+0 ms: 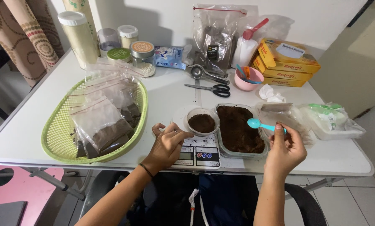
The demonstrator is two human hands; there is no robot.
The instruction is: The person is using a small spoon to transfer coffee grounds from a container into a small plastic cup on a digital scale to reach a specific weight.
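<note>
We look down over a white folding table (37, 125) from the head camera of a seated person, and we see both bare forearms reaching up into the picture.

The left hand (167, 144) rests on the table edge just left of a small round clear plastic cup (201, 121) holding dark brown powder. Its fingers are curled loosely together, and the fingertips touch or nearly touch the cup's left side; we cannot tell whether they grip it. The cup stands on a small digital kitchen scale (198, 155) with a dark display, and crumbs of powder lie scattered around it.

The right hand (285, 148) is raised just right of a rectangular clear plastic tub (239, 129) filled with the same dark brown powder. Its thumb and fingers are pinched shut on the handle of a turquoise plastic spoon (256, 123), whose bowl hangs over the tub's right rim and looks empty.

To the left sits a pale green oval plastic basket (55, 138) piled with small clear zip bags of brown powder (103, 129). Behind the cup lie black-handled scissors (210, 88) and a metal measuring scoop (200, 72). Farther back we see a large clear bag of dark powder (214, 39), a pink bowl (248, 79) with utensils in it, stacked yellow cardboard boxes (285, 62), and several lidded jars (120, 42). At the right lie crumpled clear plastic bags (334, 119)
</note>
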